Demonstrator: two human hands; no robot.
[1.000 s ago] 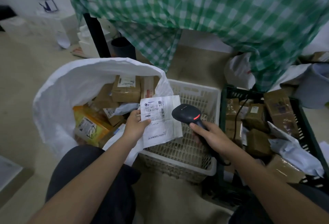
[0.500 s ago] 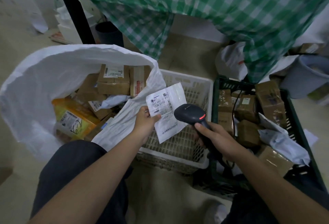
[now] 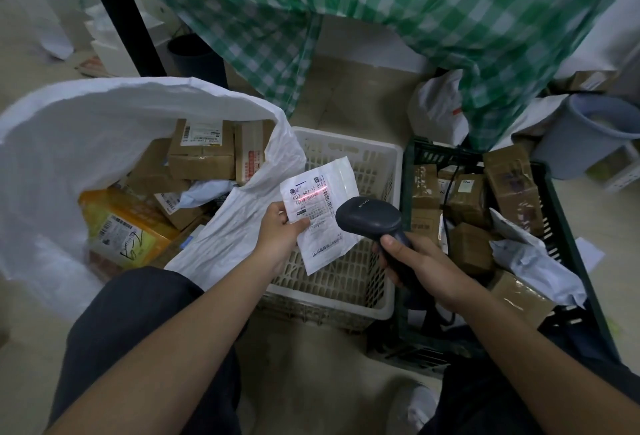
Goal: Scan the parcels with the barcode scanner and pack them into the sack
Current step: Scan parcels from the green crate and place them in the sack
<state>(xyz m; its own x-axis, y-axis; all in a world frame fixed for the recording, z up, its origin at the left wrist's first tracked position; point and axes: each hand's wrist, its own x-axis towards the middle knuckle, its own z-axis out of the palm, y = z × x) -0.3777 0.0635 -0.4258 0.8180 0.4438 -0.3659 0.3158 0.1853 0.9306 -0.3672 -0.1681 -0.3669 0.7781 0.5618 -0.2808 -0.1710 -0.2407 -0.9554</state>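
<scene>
Head view shows our right hand gripping the scanner, whose red line now crosses the flat parcel pinched by our left hand, so sack packing comes next.

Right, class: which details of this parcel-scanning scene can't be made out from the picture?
All head view:
- Small print on the white parcel: too small, partly under the left hand.
- Barcode scanner handle: wrapped by the right hand.
- Sack bottom: buried under parcels.
- Green crate near corner: behind the right arm.
</scene>
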